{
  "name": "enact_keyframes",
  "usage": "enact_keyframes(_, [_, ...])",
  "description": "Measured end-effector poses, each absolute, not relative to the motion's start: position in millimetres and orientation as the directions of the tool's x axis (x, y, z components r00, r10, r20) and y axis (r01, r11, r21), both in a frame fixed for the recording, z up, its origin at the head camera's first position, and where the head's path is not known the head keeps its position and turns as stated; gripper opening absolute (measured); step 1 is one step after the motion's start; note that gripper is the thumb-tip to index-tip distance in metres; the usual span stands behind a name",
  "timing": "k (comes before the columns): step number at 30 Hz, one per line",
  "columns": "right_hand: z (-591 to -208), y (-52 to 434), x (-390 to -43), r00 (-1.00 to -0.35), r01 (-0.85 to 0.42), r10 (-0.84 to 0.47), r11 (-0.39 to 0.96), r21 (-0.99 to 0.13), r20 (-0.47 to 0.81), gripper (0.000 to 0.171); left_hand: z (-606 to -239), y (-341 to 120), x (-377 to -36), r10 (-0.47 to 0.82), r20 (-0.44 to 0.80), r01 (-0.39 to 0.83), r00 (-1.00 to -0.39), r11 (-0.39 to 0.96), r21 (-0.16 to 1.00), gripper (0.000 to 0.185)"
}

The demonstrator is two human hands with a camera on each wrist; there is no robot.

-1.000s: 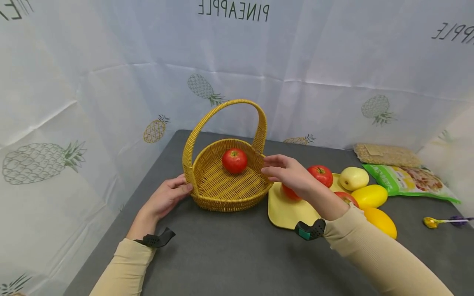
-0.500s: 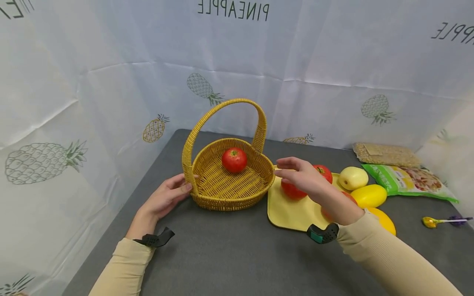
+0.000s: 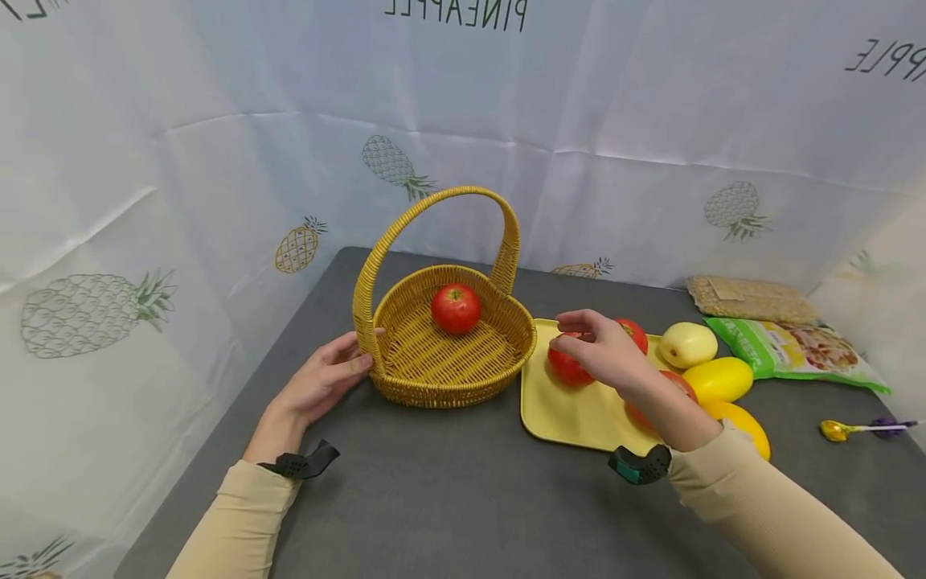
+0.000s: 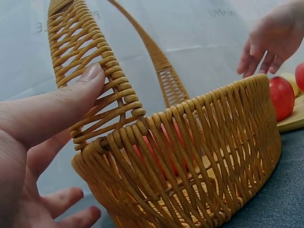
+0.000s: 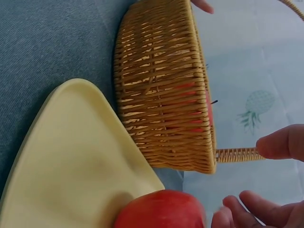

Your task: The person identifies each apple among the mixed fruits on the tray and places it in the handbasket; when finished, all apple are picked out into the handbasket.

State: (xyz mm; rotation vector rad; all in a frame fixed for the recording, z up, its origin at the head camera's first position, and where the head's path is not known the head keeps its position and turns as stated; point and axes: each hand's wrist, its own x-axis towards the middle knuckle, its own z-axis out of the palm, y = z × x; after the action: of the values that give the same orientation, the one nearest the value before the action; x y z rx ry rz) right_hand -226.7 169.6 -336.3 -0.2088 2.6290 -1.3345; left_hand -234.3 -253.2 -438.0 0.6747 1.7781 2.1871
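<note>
A yellow wicker basket [image 3: 434, 394] with a tall arched handle stands upright on the grey table. One red apple [image 3: 456, 309] lies inside it, toward the back. At the basket's left side, my left hand [image 3: 318, 384] pinches the foot of the handle, its thumb [image 4: 71, 102] on the near face and a finger behind. To the right, my right hand [image 3: 604, 350] hovers with relaxed fingers over a red apple [image 3: 567, 368] on a yellow tray [image 3: 560, 418]. In the right wrist view, a gap shows between those fingers and that apple [image 5: 161, 211].
More red apples [image 3: 635, 331] sit on the tray, partly behind my right arm. Beside them lie a pale round fruit [image 3: 689, 346] and yellow oval fruits [image 3: 719, 379]. Farther right are a green food bag [image 3: 803, 350], a grain pack [image 3: 752, 297] and a yellow-tipped stick [image 3: 835, 431].
My right hand has moved right, from the basket's right rim to above the tray. The left hand has stayed at the handle, and the basket has not visibly shifted.
</note>
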Motion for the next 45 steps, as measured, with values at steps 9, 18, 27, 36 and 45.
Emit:
enact_keyframes(9, [-339, 178, -224, -0.984, -0.02, -0.153, 0.613, -0.79, -0.094, 0.059, -441, -253, -236, 0.508, 0.185, 0.113, -0.841, -0.168, 0.979, 0.046])
enact_keyframes(18, [-339, 192, -224, -0.987, -0.014, -0.137, 0.61, -0.792, -0.089, 0.058, -441, -254, -235, 0.516, 0.208, 0.109, -0.831, -0.216, 0.97, 0.035])
enact_keyframes(27, [-343, 198, -223, -0.989, 0.009, -0.111, 0.629, -0.778, -0.101, 0.059, -441, -254, -235, 0.511, 0.222, 0.122, -0.831, -0.221, 0.968, 0.033])
enact_keyframes(36, [-349, 198, -225, -0.986, 0.035, -0.107, 0.608, -0.793, -0.126, 0.064, -442, -255, -236, 0.504, 0.219, 0.119, -0.835, -0.224, 0.967, 0.034])
enact_keyframes(45, [-349, 199, -229, -0.985, 0.041, -0.107, 0.619, -0.784, -0.136, 0.07, -443, -256, -237, 0.518, 0.233, 0.13, -0.823, -0.228, 0.965, 0.034])
